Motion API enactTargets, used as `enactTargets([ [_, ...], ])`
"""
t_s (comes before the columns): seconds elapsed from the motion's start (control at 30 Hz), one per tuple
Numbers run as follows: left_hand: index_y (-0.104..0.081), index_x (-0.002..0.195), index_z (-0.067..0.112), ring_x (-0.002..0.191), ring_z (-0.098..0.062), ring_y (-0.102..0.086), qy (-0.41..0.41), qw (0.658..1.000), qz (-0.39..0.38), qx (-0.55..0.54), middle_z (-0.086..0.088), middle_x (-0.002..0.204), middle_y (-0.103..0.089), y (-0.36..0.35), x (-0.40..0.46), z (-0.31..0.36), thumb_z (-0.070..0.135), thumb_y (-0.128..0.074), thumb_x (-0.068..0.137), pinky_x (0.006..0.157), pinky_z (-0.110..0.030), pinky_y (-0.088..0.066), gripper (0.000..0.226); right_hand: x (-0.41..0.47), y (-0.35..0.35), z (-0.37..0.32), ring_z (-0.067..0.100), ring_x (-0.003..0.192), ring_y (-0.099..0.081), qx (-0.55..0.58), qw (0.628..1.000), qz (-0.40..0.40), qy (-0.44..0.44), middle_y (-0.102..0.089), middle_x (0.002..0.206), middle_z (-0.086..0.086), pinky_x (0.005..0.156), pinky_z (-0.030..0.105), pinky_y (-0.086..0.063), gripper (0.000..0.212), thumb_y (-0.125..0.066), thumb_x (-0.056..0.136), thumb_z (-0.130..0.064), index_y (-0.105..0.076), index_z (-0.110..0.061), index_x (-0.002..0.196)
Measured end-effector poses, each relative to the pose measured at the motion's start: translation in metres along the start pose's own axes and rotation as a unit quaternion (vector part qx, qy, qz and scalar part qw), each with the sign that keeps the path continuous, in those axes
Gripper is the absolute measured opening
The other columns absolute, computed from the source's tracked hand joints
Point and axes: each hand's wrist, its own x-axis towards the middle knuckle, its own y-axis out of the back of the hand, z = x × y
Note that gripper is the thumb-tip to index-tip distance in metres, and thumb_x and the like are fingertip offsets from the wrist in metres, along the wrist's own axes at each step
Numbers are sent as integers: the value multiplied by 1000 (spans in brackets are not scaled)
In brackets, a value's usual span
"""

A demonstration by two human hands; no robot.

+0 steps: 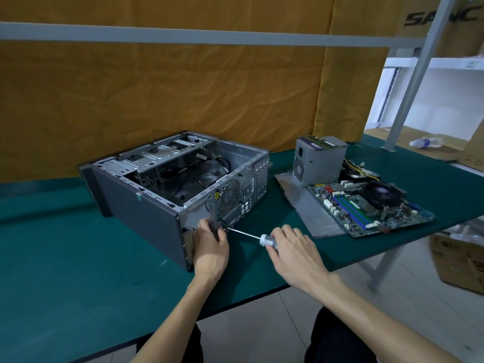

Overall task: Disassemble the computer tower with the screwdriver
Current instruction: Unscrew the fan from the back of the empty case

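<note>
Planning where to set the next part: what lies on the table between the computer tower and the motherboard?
In the head view, only bare green table separates the computer tower from the motherboard on its grey panel.

- I see the computer tower [167, 179] as bare, dull-shiny sheet metal inside, matt grey outside.
- My screwdriver [251, 235] has a glossy metal shaft.
- The table [65, 258] looks smooth, matt green.
- Backdrop cloth [157, 87] is creased.

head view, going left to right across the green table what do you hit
computer tower → left hand gripping its rear corner → screwdriver → right hand on the handle → power supply → motherboard
</note>
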Motion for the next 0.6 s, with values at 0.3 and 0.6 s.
enactTargets([
  [0.3,-46,103,21,88,-26,-59,1,1000,17,5,-5,94,-60,-1,-1,0,27,-53,99,85,-48,-52,10,2,4,-6,21,89,-60,30,1000,6,-8,-57,100,-3,67,32,-43,27,-58,94,-41,-51,-23,113],
  [0.6,-46,108,24,88,-21,-59,3,1000,8,-1,-1,97,-60,0,-2,-1,28,-51,100,84,-44,-52,10,4,7,-12,28,76,-59,8,999,-42,-19,-46,99,-2,60,34,-35,23,-60,93,-28,-39,-24,101],
])
